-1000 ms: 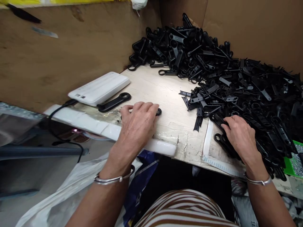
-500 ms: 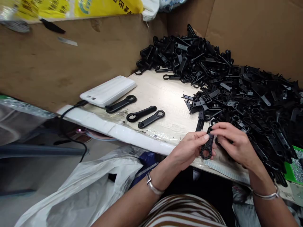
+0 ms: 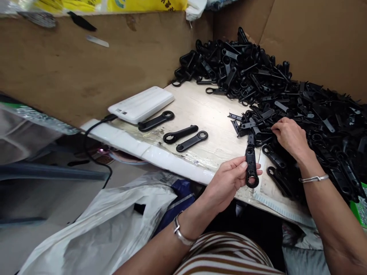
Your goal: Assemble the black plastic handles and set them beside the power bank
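My left hand (image 3: 229, 177) pinches a black plastic handle part (image 3: 250, 166) near the table's front edge, its ring end pointing down. Over the large pile of black parts (image 3: 286, 91), my right hand (image 3: 290, 137) is reached forward with its fingertips pressed together at the pile's near side; what they grip, if anything, is too small to make out. Between the hands lie more black parts (image 3: 273, 156). Three black handles lie apart on the pale tabletop to the left, one (image 3: 192, 141) nearest the left hand and one (image 3: 156, 121) beside the white power bank.
A white power bank (image 3: 142, 104) with a black cable (image 3: 86, 141) sits at the left. Cardboard walls (image 3: 315, 38) stand behind the pile. At the right edge is a green tray (image 3: 355, 210). White plastic bags (image 3: 94, 236) hang below the table's padded front edge (image 3: 155, 152).
My right hand has left the handle in my left hand and moved forward to the pile. My left hand still holds the handle, now more upright. The view has shifted slightly.
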### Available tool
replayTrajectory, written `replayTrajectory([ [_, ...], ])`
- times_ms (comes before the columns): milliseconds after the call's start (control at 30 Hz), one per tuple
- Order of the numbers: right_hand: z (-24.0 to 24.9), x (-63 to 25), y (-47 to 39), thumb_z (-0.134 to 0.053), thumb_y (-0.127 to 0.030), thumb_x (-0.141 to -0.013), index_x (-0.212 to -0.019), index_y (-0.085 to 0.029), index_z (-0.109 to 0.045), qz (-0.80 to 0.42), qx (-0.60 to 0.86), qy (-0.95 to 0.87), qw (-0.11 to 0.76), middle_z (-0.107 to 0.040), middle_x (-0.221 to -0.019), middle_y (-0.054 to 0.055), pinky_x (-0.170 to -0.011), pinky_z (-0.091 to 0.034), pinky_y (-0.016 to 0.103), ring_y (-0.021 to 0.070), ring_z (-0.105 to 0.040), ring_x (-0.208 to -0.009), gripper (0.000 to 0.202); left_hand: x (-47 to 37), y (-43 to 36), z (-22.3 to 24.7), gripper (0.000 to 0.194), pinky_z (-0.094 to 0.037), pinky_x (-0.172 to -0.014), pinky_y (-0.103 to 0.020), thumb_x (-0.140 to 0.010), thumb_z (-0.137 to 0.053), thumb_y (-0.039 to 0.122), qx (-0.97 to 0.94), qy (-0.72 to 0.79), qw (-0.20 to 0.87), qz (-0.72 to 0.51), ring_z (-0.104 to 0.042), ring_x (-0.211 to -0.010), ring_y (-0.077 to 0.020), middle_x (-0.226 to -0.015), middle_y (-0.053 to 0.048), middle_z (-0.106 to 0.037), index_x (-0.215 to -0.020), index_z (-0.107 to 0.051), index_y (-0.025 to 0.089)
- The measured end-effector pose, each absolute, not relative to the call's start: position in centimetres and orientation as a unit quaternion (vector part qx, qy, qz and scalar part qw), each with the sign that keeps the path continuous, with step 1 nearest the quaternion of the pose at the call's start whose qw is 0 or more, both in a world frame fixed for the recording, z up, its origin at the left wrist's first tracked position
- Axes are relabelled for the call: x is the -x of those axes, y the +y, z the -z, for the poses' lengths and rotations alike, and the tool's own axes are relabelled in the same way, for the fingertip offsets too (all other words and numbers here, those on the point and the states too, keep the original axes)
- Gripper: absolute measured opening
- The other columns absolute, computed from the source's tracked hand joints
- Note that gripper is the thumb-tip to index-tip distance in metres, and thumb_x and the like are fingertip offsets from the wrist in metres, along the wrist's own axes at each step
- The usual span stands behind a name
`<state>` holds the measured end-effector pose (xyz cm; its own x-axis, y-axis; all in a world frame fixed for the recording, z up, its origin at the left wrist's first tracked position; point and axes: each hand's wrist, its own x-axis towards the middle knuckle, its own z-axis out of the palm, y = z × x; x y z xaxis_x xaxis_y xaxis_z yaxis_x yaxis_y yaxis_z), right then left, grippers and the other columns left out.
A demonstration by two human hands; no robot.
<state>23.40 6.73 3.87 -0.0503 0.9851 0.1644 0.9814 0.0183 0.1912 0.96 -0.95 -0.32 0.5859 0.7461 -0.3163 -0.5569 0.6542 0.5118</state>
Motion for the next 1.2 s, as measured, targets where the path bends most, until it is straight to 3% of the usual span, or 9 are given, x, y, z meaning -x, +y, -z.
replayTrajectory([
  [100,-4.1,-24.0,6.2,-0.051,-0.025,-0.092,-0.099,-0.026,-0.073,-0.117,-0.677,0.726,-0.012,-0.064,-0.106,0.007,-0.064,-0.043,0.033,0.0253,-0.054,-0.097,0.022,-1.2,-0.8,0.4,0.018,-0.046,-0.069,-0.026,-0.081,-0.068,0.021,-0.186,0.254,0.875,-0.369,-0.065,-0.077,-0.0166,-0.092,-0.014,-0.070,-0.092,-0.069,0.007],
  [200,-4.0,-23.8,6.5,-0.053,-0.024,-0.092,-0.110,-0.025,-0.070,-0.116,-0.668,0.735,0.023,-0.062,-0.108,0.010,-0.067,-0.045,0.036,0.0273,-0.054,-0.098,0.025,-1.8,-0.9,0.4,0.018,-0.045,-0.068,-0.027,-0.082,-0.066,0.021,-0.199,0.254,0.874,-0.364,-0.064,-0.075,-0.0169,-0.091,-0.015,-0.070,-0.093,-0.069,0.007],
  [400,-3.8,-24.0,7.6,-0.060,-0.022,-0.085,-0.098,-0.023,-0.073,-0.088,-0.679,0.728,0.029,-0.063,-0.101,0.009,-0.073,-0.047,0.037,0.0278,-0.056,-0.099,0.019,-1.8,-1.4,0.3,0.018,-0.045,-0.067,-0.026,-0.080,-0.069,0.021,-0.192,0.261,0.870,-0.371,-0.066,-0.084,-0.0207,-0.094,-0.015,-0.069,-0.092,-0.069,0.008],
  [600,-4.3,-26.2,6.7,-0.063,-0.022,-0.076,-0.089,-0.018,-0.074,0.039,-0.673,0.711,-0.198,-0.068,-0.089,0.005,-0.079,-0.047,0.036,0.0198,-0.061,-0.081,0.018,-1.6,-1.2,0.4,0.015,-0.046,-0.066,-0.026,-0.080,-0.069,0.020,-0.188,0.259,0.868,-0.381,-0.066,-0.085,-0.0204,-0.093,-0.014,-0.069,-0.090,-0.069,0.008],
  [833,-4.8,-26.6,6.7,-0.062,-0.033,-0.076,-0.091,-0.015,-0.074,0.084,-0.678,0.675,-0.279,-0.074,-0.088,0.007,-0.080,-0.050,0.037,0.0218,-0.067,-0.082,0.026,-1.8,-1.2,0.6,0.017,-0.046,-0.066,-0.026,-0.079,-0.070,0.021,-0.193,0.251,0.867,-0.385,-0.067,-0.084,-0.0204,-0.093,-0.014,-0.070,-0.091,-0.070,0.009],
  [933,-5.1,-26.4,6.5,-0.063,-0.036,-0.076,-0.098,-0.014,-0.073,0.104,-0.674,0.656,-0.322,-0.073,-0.087,0.007,-0.073,-0.053,0.036,0.0200,-0.066,-0.076,0.033,-1.7,-1.2,0.5,0.017,-0.046,-0.066,-0.026,-0.079,-0.070,0.021,-0.194,0.261,0.862,-0.388,-0.067,-0.085,-0.0209,-0.093,-0.013,-0.070,-0.092,-0.070,0.009],
  [1100,-6.0,-25.1,4.4,-0.073,-0.039,-0.072,-0.124,-0.019,-0.061,0.296,-0.624,0.590,-0.418,-0.061,-0.073,-0.002,-0.053,-0.053,0.028,0.0132,-0.057,-0.060,0.058,-1.7,-1.0,0.2,0.013,-0.047,-0.066,-0.025,-0.081,-0.067,0.018,-0.189,0.257,0.865,-0.387,-0.067,-0.084,-0.0203,-0.092,-0.014,-0.070,-0.090,-0.070,0.009],
  [1200,-6.1,-23.3,2.2,-0.076,-0.037,-0.072,-0.122,-0.023,-0.060,0.322,-0.593,0.589,-0.445,-0.058,-0.075,-0.003,-0.056,-0.056,0.028,0.0127,-0.058,-0.062,0.055,-1.7,-1.1,0.1,0.014,-0.047,-0.065,-0.025,-0.082,-0.065,0.018,-0.191,0.244,0.872,-0.379,-0.066,-0.077,-0.0177,-0.090,-0.014,-0.070,-0.091,-0.069,0.008],
])
